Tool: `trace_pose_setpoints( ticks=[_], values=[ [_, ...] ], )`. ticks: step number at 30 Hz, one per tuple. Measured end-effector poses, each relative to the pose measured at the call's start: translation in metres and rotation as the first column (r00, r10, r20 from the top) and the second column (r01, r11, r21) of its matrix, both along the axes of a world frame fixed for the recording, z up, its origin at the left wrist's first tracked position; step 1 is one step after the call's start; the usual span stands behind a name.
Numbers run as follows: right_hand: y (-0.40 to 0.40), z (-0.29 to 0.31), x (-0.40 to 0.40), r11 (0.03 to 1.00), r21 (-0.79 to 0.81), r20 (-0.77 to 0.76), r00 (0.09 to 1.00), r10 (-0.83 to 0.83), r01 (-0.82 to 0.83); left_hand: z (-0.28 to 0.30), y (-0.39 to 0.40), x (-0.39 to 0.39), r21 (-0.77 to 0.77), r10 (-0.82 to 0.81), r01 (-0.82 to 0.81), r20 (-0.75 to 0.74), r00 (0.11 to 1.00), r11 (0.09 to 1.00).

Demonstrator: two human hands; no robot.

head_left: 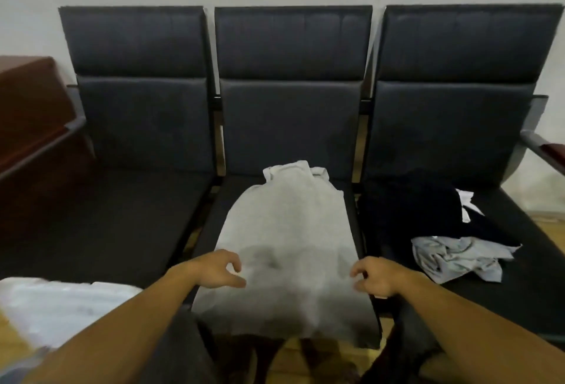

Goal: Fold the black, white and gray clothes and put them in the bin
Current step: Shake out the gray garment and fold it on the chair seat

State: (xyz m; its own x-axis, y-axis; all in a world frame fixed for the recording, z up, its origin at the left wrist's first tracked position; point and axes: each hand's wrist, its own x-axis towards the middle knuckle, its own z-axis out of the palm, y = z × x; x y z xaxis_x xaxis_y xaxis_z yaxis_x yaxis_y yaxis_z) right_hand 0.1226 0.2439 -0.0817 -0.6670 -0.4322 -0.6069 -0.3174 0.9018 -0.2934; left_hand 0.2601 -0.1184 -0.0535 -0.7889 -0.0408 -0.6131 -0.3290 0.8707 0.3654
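Note:
A gray garment [284, 231] lies spread lengthwise on the middle seat, its sides folded in and its lower end hanging over the front edge. My left hand [218, 270] hovers at its left edge with loosely curled fingers, holding nothing. At the right edge, my right hand [371, 276] has its fingers curled near the fabric; whether it pinches the cloth I cannot tell. A black garment [428, 209] sits crumpled on the right seat, with a white crumpled garment [452, 258] in front of it. The white bin [52, 310] shows at the lower left.
Three dark padded seats [122, 215] stand joined in a row against a pale wall. A reddish-brown cabinet [27, 108] is at the far left. Metal armrests [538, 145] flank the row. My knees and a wooden floor are below.

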Motion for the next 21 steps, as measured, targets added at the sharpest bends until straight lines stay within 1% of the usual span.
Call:
trace_pose_setpoints(
  ticks=[2, 4, 7, 9, 11, 14, 16, 18, 19, 21],
  values=[
    [-0.010, -0.014, -0.006, 1.000, -0.024, -0.031, 0.999, -0.010, 0.009, -0.018, 0.010, -0.012, -0.058, -0.012, 0.009, -0.056, 0.998, 0.998],
    [-0.021, -0.029, -0.013, 0.999, 0.010, -0.059, 0.997, 0.054, -0.054, -0.039, 0.019, -0.024, -0.139, -0.051, 0.041, -0.069, 0.996, 0.989],
    [-0.034, -0.050, -0.021, 0.984, 0.062, -0.086, 0.981, 0.172, -0.167, -0.066, 0.025, -0.038, -0.261, -0.082, 0.069, -0.038, 0.996, 0.963],
    [-0.039, -0.060, -0.025, 0.976, 0.086, -0.090, 0.974, 0.207, -0.199, -0.077, 0.025, -0.044, -0.304, -0.094, 0.080, -0.031, 0.995, 0.949],
    [-0.045, -0.062, -0.028, 0.973, 0.118, -0.157, 0.963, 0.217, -0.200, -0.083, 0.025, -0.051, -0.352, -0.128, 0.109, -0.032, 0.991, 0.930],
    [-0.061, -0.055, -0.038, 0.970, 0.177, -0.325, 0.920, 0.220, -0.169, -0.087, 0.028, -0.064, -0.435, -0.190, 0.147, -0.056, 0.980, 0.888],
    [-0.068, -0.050, -0.050, 0.961, 0.219, -0.346, 0.908, 0.236, -0.167, -0.085, 0.028, -0.075, -0.467, -0.217, 0.170, -0.049, 0.975, 0.868],
    [-0.073, -0.055, -0.067, 0.970, 0.208, -0.346, 0.919, 0.190, -0.122, -0.086, 0.024, -0.098, -0.450, -0.174, 0.125, -0.071, 0.982, 0.884],
    [-0.075, -0.056, -0.072, 0.980, 0.179, -0.360, 0.922, 0.145, -0.084, -0.085, 0.021, -0.108, -0.423, -0.114, 0.059, -0.104, 0.988, 0.904],
    [-0.082, -0.059, -0.083, 0.997, 0.078, -0.400, 0.916, 0.016, 0.016, -0.086, 0.016, -0.129, -0.318, 0.037, -0.100, -0.197, 0.980, 0.943]
  ],
)
